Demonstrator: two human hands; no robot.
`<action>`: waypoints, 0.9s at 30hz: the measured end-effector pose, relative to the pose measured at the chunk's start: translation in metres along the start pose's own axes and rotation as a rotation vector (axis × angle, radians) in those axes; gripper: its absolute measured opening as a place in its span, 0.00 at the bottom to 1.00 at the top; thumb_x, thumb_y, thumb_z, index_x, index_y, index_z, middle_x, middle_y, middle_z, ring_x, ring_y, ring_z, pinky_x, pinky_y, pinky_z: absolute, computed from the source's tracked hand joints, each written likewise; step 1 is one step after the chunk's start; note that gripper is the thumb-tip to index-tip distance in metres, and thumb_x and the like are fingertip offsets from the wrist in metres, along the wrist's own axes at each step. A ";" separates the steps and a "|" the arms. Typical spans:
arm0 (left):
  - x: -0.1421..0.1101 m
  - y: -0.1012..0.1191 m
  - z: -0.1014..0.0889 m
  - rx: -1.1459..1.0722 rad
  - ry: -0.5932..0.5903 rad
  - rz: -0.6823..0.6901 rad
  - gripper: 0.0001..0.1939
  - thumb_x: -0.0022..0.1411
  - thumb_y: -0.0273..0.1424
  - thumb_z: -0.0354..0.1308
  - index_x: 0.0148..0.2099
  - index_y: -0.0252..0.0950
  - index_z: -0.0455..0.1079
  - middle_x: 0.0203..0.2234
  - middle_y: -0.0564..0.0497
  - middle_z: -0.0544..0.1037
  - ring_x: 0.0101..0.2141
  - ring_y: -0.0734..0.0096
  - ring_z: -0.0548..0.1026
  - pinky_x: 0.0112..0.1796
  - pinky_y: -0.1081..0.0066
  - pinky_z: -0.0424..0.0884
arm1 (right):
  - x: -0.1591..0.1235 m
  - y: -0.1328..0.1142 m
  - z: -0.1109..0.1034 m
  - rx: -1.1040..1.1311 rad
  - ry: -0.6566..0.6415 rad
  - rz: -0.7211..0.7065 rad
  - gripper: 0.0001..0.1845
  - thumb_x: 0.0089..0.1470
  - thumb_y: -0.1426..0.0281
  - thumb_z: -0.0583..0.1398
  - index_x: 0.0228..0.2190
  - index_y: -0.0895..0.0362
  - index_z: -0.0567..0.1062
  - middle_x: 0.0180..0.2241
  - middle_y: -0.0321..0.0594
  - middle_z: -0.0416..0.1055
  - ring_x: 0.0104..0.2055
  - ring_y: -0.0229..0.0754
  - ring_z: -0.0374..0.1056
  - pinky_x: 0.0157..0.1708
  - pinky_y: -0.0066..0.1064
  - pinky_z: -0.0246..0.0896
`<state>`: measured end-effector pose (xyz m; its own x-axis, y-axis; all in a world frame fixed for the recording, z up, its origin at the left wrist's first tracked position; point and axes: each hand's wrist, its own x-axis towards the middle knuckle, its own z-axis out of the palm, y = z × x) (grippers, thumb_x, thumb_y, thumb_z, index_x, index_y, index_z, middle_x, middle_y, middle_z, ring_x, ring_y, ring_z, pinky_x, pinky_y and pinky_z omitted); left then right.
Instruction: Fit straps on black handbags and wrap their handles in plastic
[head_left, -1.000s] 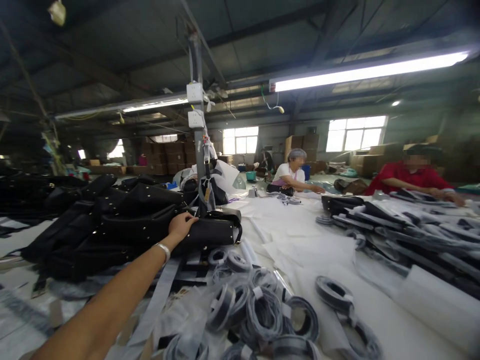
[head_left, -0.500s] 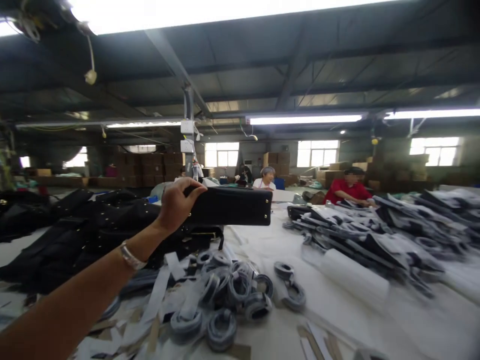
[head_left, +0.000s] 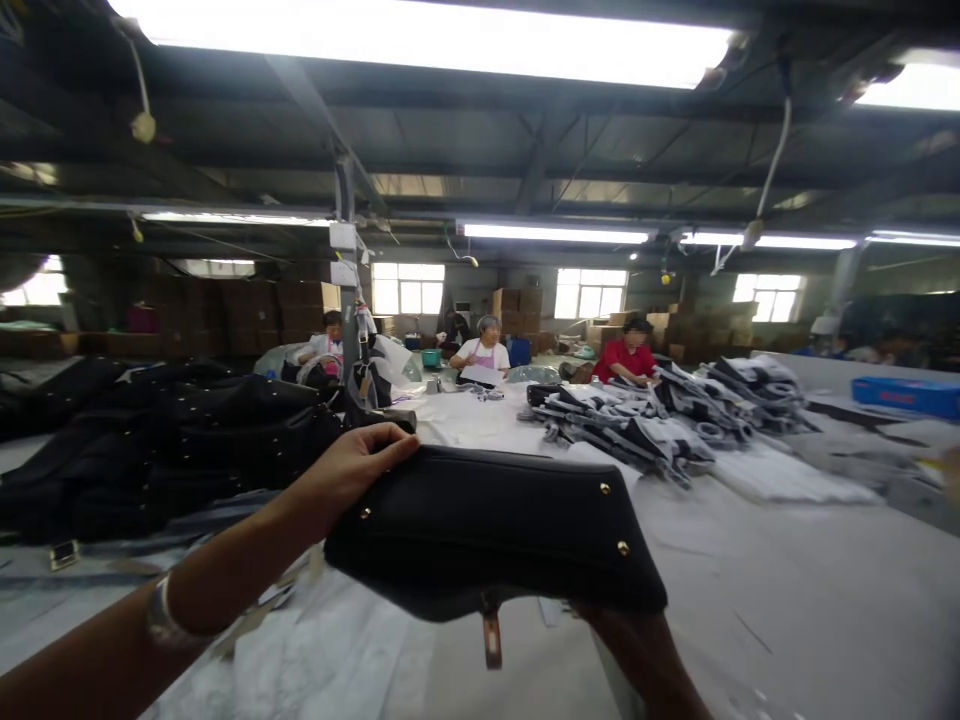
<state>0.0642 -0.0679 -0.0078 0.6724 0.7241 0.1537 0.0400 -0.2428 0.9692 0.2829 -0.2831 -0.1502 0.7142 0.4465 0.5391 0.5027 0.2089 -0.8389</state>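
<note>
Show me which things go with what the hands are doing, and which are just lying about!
Part of it:
- black bag
- left hand, gripping its edge
- right hand, mostly hidden by it
- pile of similar black items, probably

Seemingly just lying about:
- blue box
- cardboard boxes

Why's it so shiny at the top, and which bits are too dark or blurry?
In the head view, the big ceiling light glares white and the back windows look washed out; also in the head view, the black heap loses its folds in darkness, and lettering on the blue box is too blurry to read.
</note>
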 end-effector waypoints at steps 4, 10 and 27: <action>-0.006 -0.027 -0.010 0.055 -0.050 -0.166 0.26 0.48 0.56 0.64 0.32 0.36 0.71 0.19 0.57 0.71 0.20 0.74 0.67 0.22 0.76 0.60 | -0.004 -0.015 -0.014 -0.053 -0.032 0.125 0.31 0.43 0.54 0.67 0.47 0.57 0.75 0.39 0.45 0.79 0.43 0.57 0.74 0.41 0.42 0.71; -0.036 -0.109 0.006 0.202 -0.099 -0.164 0.25 0.51 0.54 0.62 0.26 0.35 0.71 0.19 0.54 0.73 0.24 0.68 0.71 0.26 0.73 0.63 | -0.012 -0.001 -0.007 -0.147 -0.346 0.223 0.28 0.48 0.53 0.65 0.48 0.54 0.75 0.40 0.41 0.79 0.43 0.53 0.75 0.43 0.38 0.70; -0.053 -0.191 0.083 0.697 -0.195 0.128 0.15 0.66 0.36 0.53 0.47 0.42 0.78 0.41 0.47 0.79 0.42 0.61 0.77 0.45 0.67 0.69 | -0.035 0.143 0.049 -0.318 -0.426 0.317 0.26 0.56 0.48 0.57 0.42 0.56 0.78 0.40 0.46 0.80 0.45 0.52 0.74 0.44 0.35 0.63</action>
<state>0.0824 -0.1139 -0.2168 0.8203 0.5499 0.1575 0.3692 -0.7193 0.5885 0.3057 -0.2266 -0.2927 0.6281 0.7663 0.1347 0.4654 -0.2314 -0.8543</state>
